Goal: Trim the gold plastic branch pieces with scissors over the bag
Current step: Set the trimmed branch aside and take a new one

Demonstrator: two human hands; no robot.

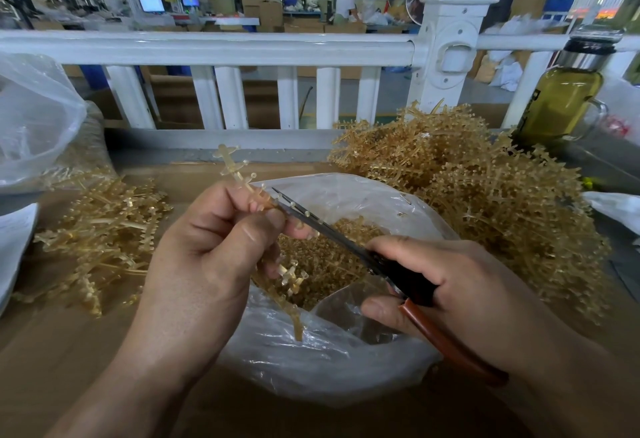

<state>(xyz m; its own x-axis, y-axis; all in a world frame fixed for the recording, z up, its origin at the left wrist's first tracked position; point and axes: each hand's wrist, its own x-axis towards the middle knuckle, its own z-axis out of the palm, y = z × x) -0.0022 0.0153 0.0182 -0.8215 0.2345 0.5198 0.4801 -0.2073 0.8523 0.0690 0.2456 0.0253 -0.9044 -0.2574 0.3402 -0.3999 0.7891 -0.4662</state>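
The left hand point(207, 257) pinches one gold branch piece point(239, 174) between the thumb and the curled fingers, above the open mouth of the clear plastic bag point(311, 361). The long axis of the piece is steep and a little tilted: its upper tip points far and to the left, and its lower end hangs down past the palm toward the bag. The right hand point(450, 285) grips the scissors point(332, 233), its fingers wrapped round the dark and red-brown handles. The blades point far-left and touch the branch just beside the left fingertips. Small gold cuttings point(329, 257) lie inside the bag. On the brown surface point(52, 351) there is a small branch pile point(104, 229) at left and a large branch pile point(485, 195) at right. A bottle point(561, 101) stands far right, near the white railing point(207, 46).
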